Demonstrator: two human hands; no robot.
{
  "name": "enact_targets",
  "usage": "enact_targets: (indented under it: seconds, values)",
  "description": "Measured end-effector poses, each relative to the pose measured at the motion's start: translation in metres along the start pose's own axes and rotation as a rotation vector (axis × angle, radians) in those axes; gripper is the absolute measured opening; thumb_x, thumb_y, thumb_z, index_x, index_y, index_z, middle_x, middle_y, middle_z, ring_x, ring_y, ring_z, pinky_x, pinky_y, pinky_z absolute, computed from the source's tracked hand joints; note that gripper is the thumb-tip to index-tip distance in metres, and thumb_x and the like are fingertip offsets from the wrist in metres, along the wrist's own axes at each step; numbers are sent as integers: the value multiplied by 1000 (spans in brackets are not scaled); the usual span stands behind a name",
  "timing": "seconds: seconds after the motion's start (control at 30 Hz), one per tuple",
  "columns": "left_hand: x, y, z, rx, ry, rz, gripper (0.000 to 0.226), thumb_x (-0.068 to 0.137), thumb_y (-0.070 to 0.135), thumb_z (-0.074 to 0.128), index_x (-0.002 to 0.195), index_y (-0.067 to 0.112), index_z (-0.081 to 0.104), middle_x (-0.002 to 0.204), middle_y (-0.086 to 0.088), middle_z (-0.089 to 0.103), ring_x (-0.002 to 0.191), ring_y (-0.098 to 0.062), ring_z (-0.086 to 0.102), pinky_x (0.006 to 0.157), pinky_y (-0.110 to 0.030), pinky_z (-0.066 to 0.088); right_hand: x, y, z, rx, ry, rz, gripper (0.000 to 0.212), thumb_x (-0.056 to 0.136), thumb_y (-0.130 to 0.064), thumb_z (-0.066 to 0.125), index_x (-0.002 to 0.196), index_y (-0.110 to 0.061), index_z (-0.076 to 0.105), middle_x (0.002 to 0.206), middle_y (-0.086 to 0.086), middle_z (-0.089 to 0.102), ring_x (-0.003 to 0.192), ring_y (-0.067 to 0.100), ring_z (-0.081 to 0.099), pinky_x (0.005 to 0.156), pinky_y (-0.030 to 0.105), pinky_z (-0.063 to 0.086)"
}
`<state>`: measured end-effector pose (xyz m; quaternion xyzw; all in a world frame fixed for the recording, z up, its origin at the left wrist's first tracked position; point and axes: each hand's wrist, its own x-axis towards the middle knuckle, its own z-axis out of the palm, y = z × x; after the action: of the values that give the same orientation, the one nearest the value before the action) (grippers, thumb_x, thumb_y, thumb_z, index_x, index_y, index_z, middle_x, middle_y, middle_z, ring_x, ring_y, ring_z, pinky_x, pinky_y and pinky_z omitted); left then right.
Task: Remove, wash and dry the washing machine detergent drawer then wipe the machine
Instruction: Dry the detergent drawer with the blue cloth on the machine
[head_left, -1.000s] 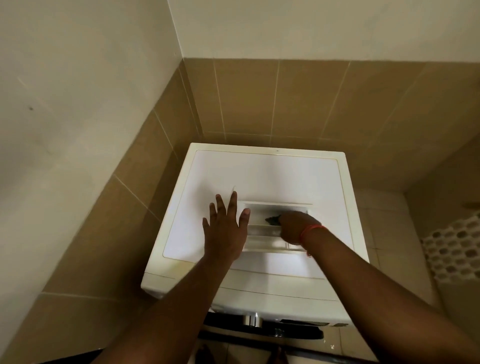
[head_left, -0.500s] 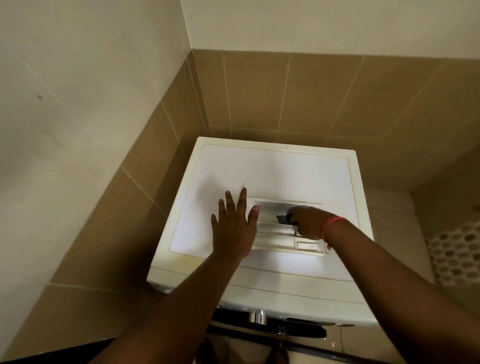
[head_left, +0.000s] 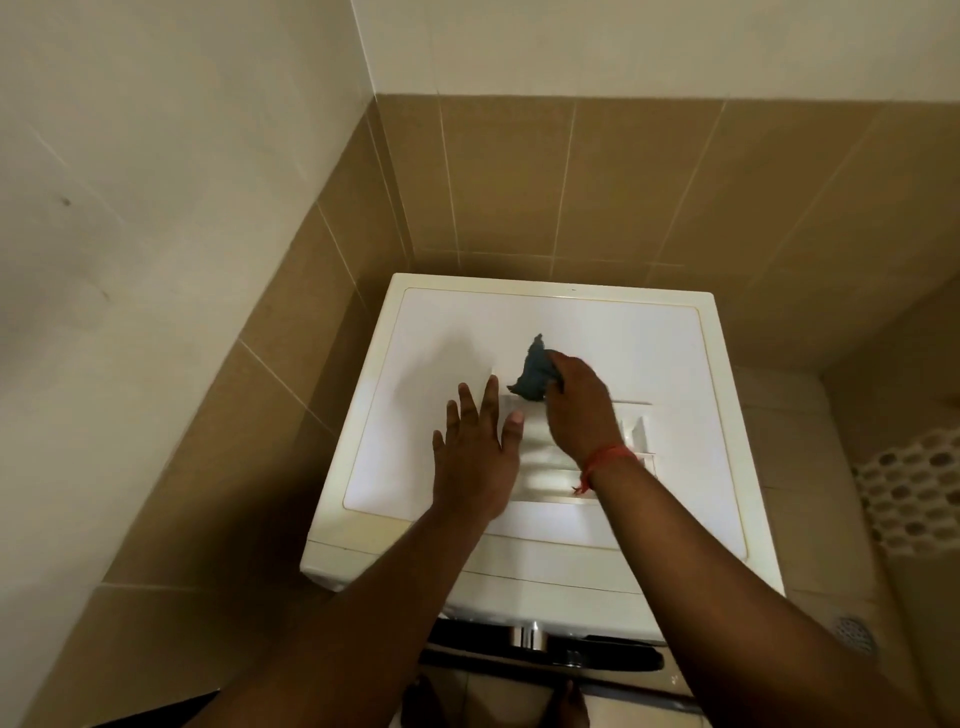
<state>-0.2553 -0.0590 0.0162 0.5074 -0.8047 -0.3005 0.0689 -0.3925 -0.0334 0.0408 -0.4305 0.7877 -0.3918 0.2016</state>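
The detergent drawer (head_left: 582, 457) lies flat on the washing machine (head_left: 597, 332) top, long axis left-right. The left hand (head_left: 475, 457) presses flat beside it, fingers spread; the right hand (head_left: 579, 410) crosses over it, pinching a dark cloth (head_left: 532, 374) — tiled walls (head_left: 519, 182) behind.

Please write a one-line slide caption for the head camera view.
Right hand holds dark blue cloth over clear plastic detergent drawer atop white washing machine; left hand rests flat.
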Motion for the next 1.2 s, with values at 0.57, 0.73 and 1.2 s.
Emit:
enact_targets:
  seconds: [0.57, 0.73, 1.2]
  values:
    - [0, -2, -4, -68, -12, 10, 71, 89, 67, 1, 154, 41, -7, 166, 0, -5, 153, -26, -1, 121, -51, 7, -20, 23, -39, -193, -376, -294, 35, 82, 8, 59, 106, -12, 75, 110, 4, 71, 104, 21, 64, 100, 34, 47]
    - [0, -3, -2, -61, -3, 21, 71, 89, 70, 1, 154, 43, -9, 166, -2, -6, 152, -27, 0, 121, -52, 9, 2, 24, -34, -72, 184, -193, 42, 84, 11, 56, 115, -12, 70, 111, 3, 66, 106, 16, 60, 97, 11, 39]
    - [2, -2, 0, -18, 14, -17, 75, 86, 70, 0, 154, 41, -6, 166, -4, -3, 152, -28, 4, 121, -53, 13, -2, 60, -15, -634, -585, -608, 57, 92, 1, 52, 146, -17, 45, 146, 5, 48, 134, 27, 43, 105, 42, 44]
